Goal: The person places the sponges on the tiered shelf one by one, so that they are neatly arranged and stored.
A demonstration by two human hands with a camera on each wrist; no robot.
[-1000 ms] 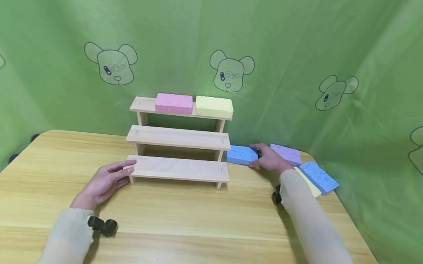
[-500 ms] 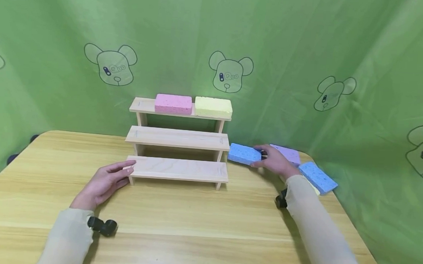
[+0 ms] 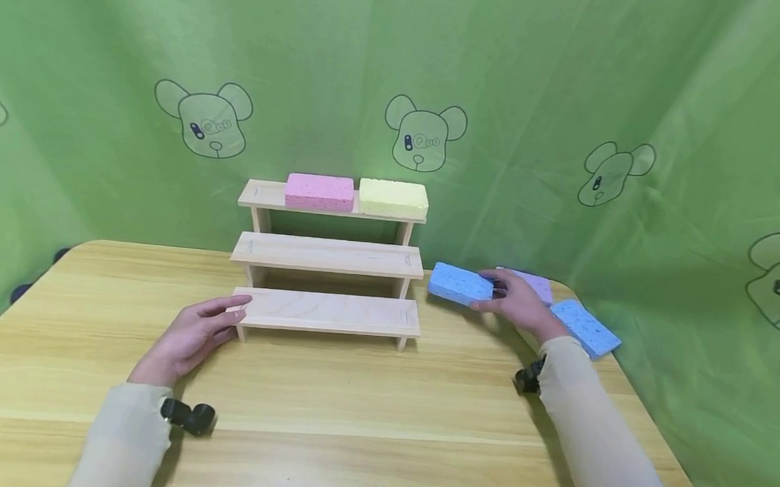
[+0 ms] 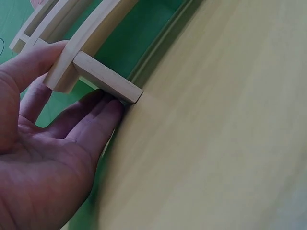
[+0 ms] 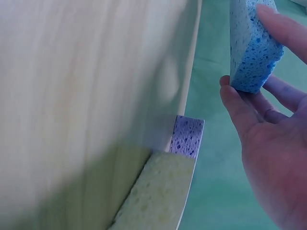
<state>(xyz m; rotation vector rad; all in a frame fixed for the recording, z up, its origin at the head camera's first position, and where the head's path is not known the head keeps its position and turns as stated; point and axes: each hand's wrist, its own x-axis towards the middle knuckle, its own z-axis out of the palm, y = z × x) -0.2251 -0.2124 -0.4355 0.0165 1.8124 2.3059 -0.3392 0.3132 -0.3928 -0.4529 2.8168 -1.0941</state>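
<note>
A green curtain printed with bear faces hangs behind a wooden table. Toward the back of the table stands a three-step wooden rack, its steps rising away from the person so that each shelf shows from the front. On the top step a pink sponge and a yellow sponge lie side by side, touching, with bare board to their left; the middle and bottom steps hold nothing.

The left hand lies flat on the table at the rack's lower left corner, fingers straight, thumb against the end of the bottom step and fingertips at its leg. It grips nothing; to my eye it is there to keep the rack from sliding.

The right hand pinches a blue sponge by its end, thumb on one face and fingers under the other, holding it clear of the table just right of the rack, near the middle step's height. Behind that hand, at the table's right edge, lie a purple sponge, another blue sponge and, seen by the right wrist, a pale yellow sponge.
</note>
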